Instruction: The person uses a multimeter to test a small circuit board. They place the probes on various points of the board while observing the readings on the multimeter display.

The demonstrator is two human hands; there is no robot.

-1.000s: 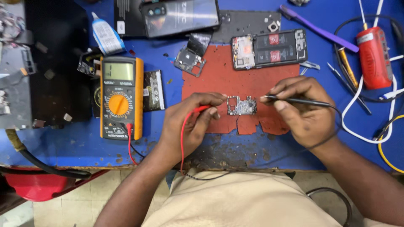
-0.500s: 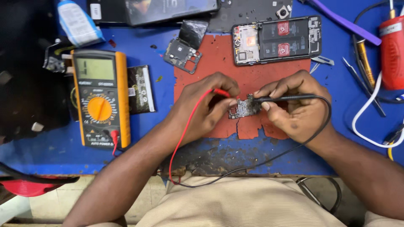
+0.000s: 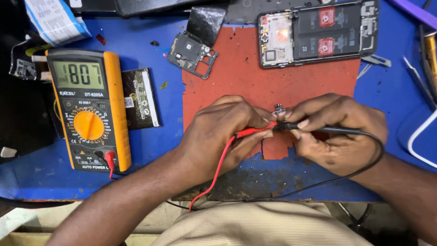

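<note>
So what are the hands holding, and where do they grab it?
The left hand pinches the red probe near its tip. The right hand pinches the black probe near its front end.

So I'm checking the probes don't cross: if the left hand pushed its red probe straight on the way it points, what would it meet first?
Probably the black probe tip in the right hand; the left hand aims its red probe rightward, the tips nearly touching over the small board. Depth is unclear.

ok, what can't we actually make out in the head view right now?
- Small circuit board: mostly hidden under both hands; only a sliver shows.
- Probe tips: where the red probe and black probe touch is covered by the left hand and right hand.
- Opened phone: top cut off by the frame edge.
- Purple tool: cut off at the top right corner.
</note>
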